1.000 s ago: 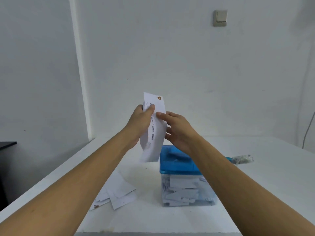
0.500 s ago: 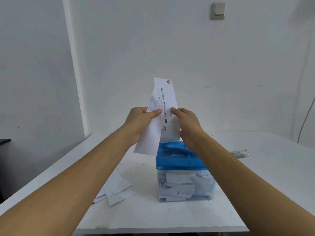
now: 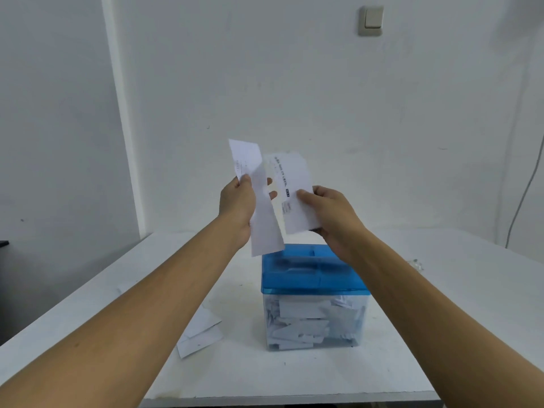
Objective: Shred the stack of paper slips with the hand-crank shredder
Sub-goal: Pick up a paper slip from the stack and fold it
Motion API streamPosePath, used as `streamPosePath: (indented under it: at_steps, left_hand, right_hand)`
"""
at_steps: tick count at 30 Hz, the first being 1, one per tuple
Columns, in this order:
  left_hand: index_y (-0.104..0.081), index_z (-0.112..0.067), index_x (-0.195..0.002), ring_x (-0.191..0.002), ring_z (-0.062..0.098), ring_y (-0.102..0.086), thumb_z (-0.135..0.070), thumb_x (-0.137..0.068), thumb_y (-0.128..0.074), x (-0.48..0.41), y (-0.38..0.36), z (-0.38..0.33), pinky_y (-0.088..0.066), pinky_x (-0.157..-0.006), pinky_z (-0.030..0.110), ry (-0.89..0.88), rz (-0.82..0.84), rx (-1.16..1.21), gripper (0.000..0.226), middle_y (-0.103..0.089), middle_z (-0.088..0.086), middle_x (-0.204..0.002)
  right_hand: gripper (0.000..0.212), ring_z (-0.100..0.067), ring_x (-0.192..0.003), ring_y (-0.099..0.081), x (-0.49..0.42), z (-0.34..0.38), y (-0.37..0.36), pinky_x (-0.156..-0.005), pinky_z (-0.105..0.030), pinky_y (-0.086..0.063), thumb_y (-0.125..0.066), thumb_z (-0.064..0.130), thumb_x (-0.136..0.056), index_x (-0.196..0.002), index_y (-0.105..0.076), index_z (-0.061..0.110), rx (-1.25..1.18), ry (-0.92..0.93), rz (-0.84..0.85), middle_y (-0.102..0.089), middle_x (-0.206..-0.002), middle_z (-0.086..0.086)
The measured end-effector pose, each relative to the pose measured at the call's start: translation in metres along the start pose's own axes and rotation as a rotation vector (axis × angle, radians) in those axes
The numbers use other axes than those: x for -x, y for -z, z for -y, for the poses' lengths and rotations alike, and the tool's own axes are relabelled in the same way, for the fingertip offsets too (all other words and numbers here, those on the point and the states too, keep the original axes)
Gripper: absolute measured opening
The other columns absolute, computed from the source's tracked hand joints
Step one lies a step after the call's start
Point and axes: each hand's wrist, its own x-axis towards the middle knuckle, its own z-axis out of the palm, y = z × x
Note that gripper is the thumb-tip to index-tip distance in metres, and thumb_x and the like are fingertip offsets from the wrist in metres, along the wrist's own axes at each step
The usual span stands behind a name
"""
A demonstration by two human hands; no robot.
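Observation:
The shredder (image 3: pixel 315 275) has a blue lid on a clear bin holding several white paper pieces; it stands on the white table (image 3: pixel 441 319). Above its lid, my left hand (image 3: pixel 238 204) pinches one long white paper slip (image 3: pixel 259 207), tilted. My right hand (image 3: pixel 329 213) holds a second printed slip (image 3: pixel 294 192) just to the right, upright. The two slips are apart at the top and nearly touch lower down. A small pile of loose slips (image 3: pixel 200 334) lies on the table left of the shredder, partly behind my left forearm. The crank is not visible.
A crumpled clear wrapper (image 3: pixel 416 264) lies on the table behind my right arm. A wall stands close behind the table, with a light switch (image 3: pixel 371 20) high up and a cable (image 3: pixel 527 184) at the right. A dark surface edge (image 3: pixel 3 243) shows at far left.
One second ago both hands held the slips together as one bundle. They have since pulled apart, each hand taking one slip, left going left and right going right, above the shredder.

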Motion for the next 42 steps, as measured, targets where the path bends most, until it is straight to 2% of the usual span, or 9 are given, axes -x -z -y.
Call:
streamPosePath:
  at_steps: [2, 7, 12, 18, 22, 28, 32, 38, 42]
  left_hand:
    - [-0.062, -0.021, -0.126, -0.102, 0.024, -0.070, -0.031, -0.110, -0.032, -0.001, -0.004, 0.003, -0.054, -0.098, 0.045, 0.076, -0.007, 0.106, 0.036, -0.072, 0.002, -0.115]
    - [-0.063, -0.010, -0.096, -0.093, 0.030, -0.067, -0.021, -0.110, -0.032, 0.001, -0.015, 0.005, -0.052, -0.097, 0.043, 0.126, -0.017, 0.251, 0.035, -0.070, 0.011, -0.103]
    - [-0.057, -0.006, -0.126, -0.100, 0.027, -0.074, -0.045, -0.107, -0.039, 0.008, -0.021, 0.003, -0.060, -0.085, 0.045, 0.172, 0.133, 0.358, 0.046, -0.075, 0.013, -0.113]
    - [-0.052, -0.009, -0.130, -0.100, 0.021, -0.074, -0.006, -0.107, -0.042, 0.009, -0.025, 0.005, -0.060, -0.086, 0.046, 0.041, 0.222, 0.279, 0.026, -0.076, 0.007, -0.112]
    - [-0.051, -0.015, -0.131, -0.101, 0.018, -0.074, -0.009, -0.107, -0.042, 0.011, -0.023, -0.001, -0.061, -0.080, 0.036, -0.041, 0.273, 0.183, 0.026, -0.076, 0.004, -0.111]
    - [-0.061, -0.023, -0.123, -0.110, 0.022, -0.067, -0.027, -0.100, -0.061, 0.014, -0.013, 0.008, -0.057, -0.095, 0.043, -0.135, 0.296, -0.177, 0.023, -0.070, -0.003, -0.120]
    - [-0.057, -0.039, -0.114, -0.091, -0.004, -0.061, -0.038, -0.095, -0.067, 0.025, 0.003, 0.037, -0.049, -0.068, 0.014, -0.184, 0.398, -0.586, 0.021, -0.062, -0.028, -0.097]
    - [-0.066, -0.024, -0.115, -0.091, 0.000, -0.061, -0.032, -0.098, -0.063, 0.027, 0.013, 0.052, -0.054, -0.074, 0.019, -0.214, 0.371, -0.772, 0.019, -0.066, -0.012, -0.106]
    - [-0.066, -0.024, -0.115, -0.091, 0.000, -0.060, -0.029, -0.099, -0.063, 0.033, 0.011, 0.057, -0.045, -0.069, 0.010, -0.308, 0.328, -0.780, 0.017, -0.066, -0.010, -0.112]
  right_hand:
    - [0.017, -0.020, -0.097, -0.070, 0.000, -0.005, -0.004, -0.093, -0.041, -0.057, -0.057, 0.029, -0.101, -0.103, -0.068, 0.015, 0.094, -0.009, 0.024, -0.075, -0.102, 0.000]
    - [0.023, -0.019, -0.093, -0.071, 0.003, -0.014, -0.008, -0.085, -0.035, -0.059, -0.062, 0.032, -0.098, -0.104, -0.068, 0.011, 0.194, 0.021, 0.045, -0.076, -0.100, 0.000]
    - [0.018, -0.012, -0.086, -0.065, 0.011, -0.011, -0.010, -0.069, -0.024, -0.052, -0.057, 0.035, -0.101, -0.109, -0.064, 0.020, 0.377, 0.144, 0.032, -0.069, -0.098, 0.008]
    - [0.025, -0.010, -0.089, -0.064, 0.015, -0.008, -0.008, -0.072, -0.030, -0.057, -0.059, 0.036, -0.099, -0.116, -0.048, 0.021, 0.335, 0.080, -0.043, -0.065, -0.101, 0.003]
    - [0.015, -0.022, -0.100, -0.066, 0.017, 0.004, 0.008, -0.088, -0.038, -0.055, -0.057, 0.022, -0.098, -0.109, -0.065, 0.015, 0.465, -0.007, 0.115, -0.070, -0.105, -0.001]
    - [0.017, -0.016, -0.070, -0.052, 0.016, 0.014, 0.023, -0.066, -0.027, -0.045, -0.065, 0.021, -0.096, -0.089, -0.075, 0.010, 0.672, 0.002, 0.094, -0.071, -0.090, -0.010]
    - [0.023, -0.017, -0.060, -0.041, 0.019, 0.008, 0.026, -0.056, -0.026, -0.036, -0.066, 0.022, -0.094, -0.084, -0.073, 0.002, 0.756, -0.002, 0.091, -0.057, -0.070, -0.008]
    - [0.027, -0.014, -0.060, -0.042, 0.024, 0.000, 0.029, -0.056, -0.023, -0.033, -0.067, 0.022, -0.095, -0.070, -0.066, 0.011, 0.809, -0.039, 0.104, -0.053, -0.064, 0.000]
    - [0.026, -0.018, -0.073, -0.051, 0.022, -0.005, 0.031, -0.069, -0.030, -0.044, -0.070, 0.027, -0.092, -0.092, -0.075, 0.002, 0.753, -0.044, 0.112, -0.070, -0.096, -0.021]
